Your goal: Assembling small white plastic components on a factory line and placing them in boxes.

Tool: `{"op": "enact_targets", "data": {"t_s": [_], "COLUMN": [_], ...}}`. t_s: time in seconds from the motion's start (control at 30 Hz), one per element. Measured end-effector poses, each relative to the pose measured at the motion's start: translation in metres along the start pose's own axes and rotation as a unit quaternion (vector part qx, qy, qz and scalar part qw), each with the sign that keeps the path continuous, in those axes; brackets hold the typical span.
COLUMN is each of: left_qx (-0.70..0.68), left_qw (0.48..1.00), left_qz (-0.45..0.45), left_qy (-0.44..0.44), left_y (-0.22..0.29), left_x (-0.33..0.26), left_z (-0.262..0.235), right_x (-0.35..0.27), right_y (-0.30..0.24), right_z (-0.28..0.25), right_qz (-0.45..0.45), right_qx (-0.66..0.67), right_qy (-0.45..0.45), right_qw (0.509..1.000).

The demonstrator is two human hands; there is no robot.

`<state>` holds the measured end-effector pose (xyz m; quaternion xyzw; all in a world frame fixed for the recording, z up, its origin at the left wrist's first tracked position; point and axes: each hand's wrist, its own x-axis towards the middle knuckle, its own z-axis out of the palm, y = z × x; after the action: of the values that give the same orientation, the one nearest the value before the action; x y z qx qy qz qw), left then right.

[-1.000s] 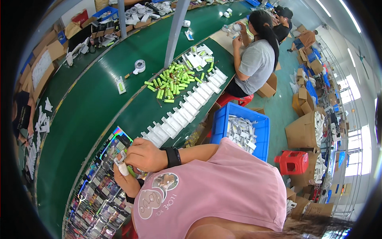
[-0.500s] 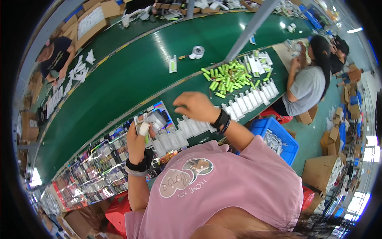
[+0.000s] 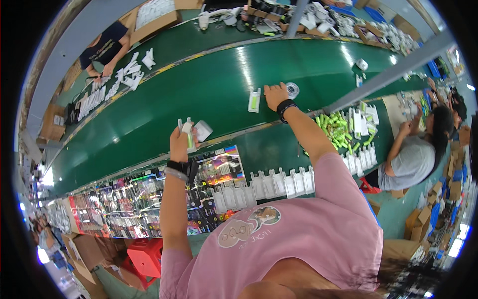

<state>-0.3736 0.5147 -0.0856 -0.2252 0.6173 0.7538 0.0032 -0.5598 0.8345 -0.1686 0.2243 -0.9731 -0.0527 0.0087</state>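
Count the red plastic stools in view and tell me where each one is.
2: one red plastic stool at the lower left, and another, partly hidden, under the seated co-worker in grey at the right. More may be hidden.

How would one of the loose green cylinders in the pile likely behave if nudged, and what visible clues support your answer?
The green cylinders would probably roll sideways, given their rounded sides. Those inside the pile may only shift or jostle others, because they lie crowded together. One nudged onto the bare green tabletop might travel farther, as that surface looks smooth.
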Motion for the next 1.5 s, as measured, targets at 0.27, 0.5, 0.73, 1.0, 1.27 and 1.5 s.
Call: {"op": "enact_targets", "data": {"t_s": [0.27,0.5,0.73,1.0,1.27,1.5], "left_qx": [-0.028,0.128,0.2,-0.04,-0.202,-0.177], "left_qw": [0.979,0.961,0.933,0.974,0.97,0.978], "left_qz": [-0.058,0.246,0.229,0.118,0.042,0.025], "left_qy": [0.192,0.023,-0.194,-0.191,-0.126,-0.103], "left_y": [-0.076,-0.069,-0.008,-0.04,-0.016,-0.011], "left_x": [0.078,0.002,-0.11,-0.194,-0.223,-0.225], "left_z": [-0.063,-0.033,0.015,-0.004,0.001,0.003], "right_x": [-0.006,-0.07,-0.16,-0.214,-0.228,-0.239], "right_y": [0.01,-0.059,-0.139,-0.182,-0.197,-0.216], "right_z": [-0.006,-0.112,-0.188,-0.199,-0.189,-0.201], "right_qz": [-0.06,-0.149,-0.208,-0.21,-0.223,-0.231], "right_qx": [0.042,0.345,0.528,0.523,0.472,0.47], "right_qy": [0.114,0.185,0.104,0.122,0.213,0.252], "right_qw": [0.991,0.908,0.817,0.817,0.826,0.814]}}
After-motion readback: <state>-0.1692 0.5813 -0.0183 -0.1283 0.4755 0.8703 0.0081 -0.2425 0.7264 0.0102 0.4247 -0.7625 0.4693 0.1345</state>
